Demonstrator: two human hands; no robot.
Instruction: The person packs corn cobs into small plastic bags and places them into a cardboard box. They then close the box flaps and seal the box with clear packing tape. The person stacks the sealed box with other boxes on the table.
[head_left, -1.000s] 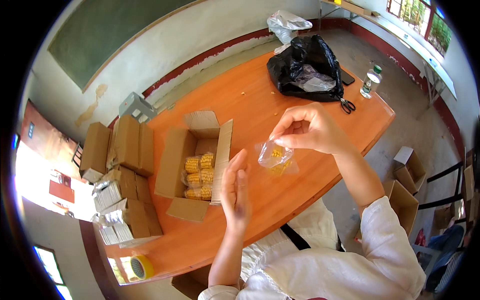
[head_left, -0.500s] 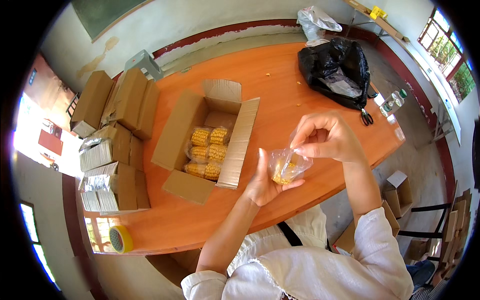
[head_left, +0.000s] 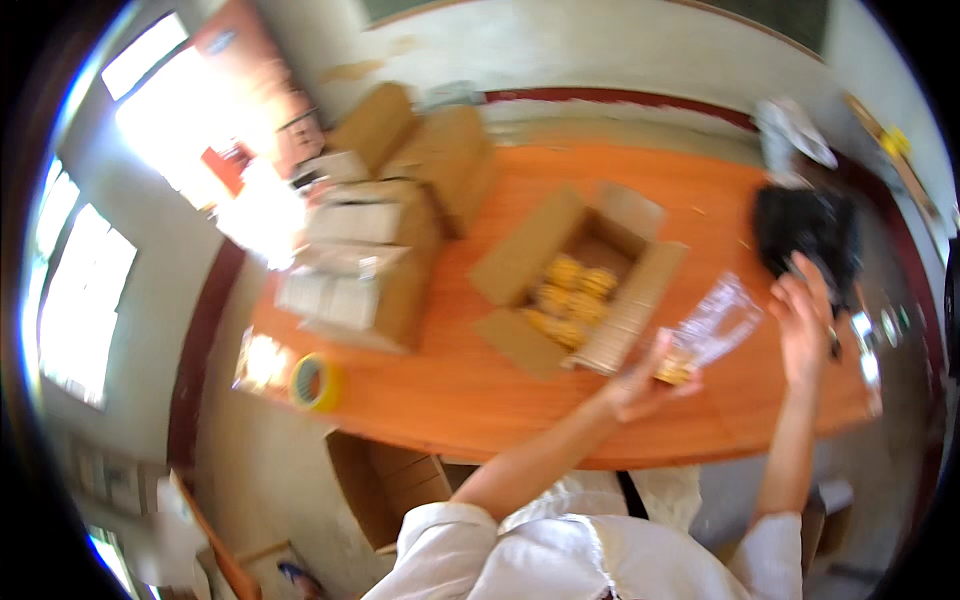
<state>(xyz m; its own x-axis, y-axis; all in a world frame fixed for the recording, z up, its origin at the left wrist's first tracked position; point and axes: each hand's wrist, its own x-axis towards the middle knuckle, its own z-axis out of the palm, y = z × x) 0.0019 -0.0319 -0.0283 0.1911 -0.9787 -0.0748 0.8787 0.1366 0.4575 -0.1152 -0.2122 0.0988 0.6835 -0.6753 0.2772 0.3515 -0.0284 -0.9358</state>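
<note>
My left hand [head_left: 640,385] grips a piece of yellow corn [head_left: 675,368] in a clear plastic bag [head_left: 722,315], whose loose end stretches up and to the right. My right hand [head_left: 802,305] is raised just right of the bag, apart from it, fingers loosely bent and apparently holding nothing. Left of my hands an open cardboard box [head_left: 510,235] holds several bagged yellow corn pieces [head_left: 580,295]. The picture is blurred.
Stacked cardboard boxes [head_left: 450,160] and a yellow tape roll [head_left: 316,383] are on the orange table's [head_left: 530,430] left. A black bag [head_left: 800,215] lies at the right end, a white sack [head_left: 790,130] behind it. An open box [head_left: 380,480] sits below the front edge.
My right hand has let go of the bag and risen away to the right. My left hand has closed on the bagged corn. The view has swung left and blurred.
</note>
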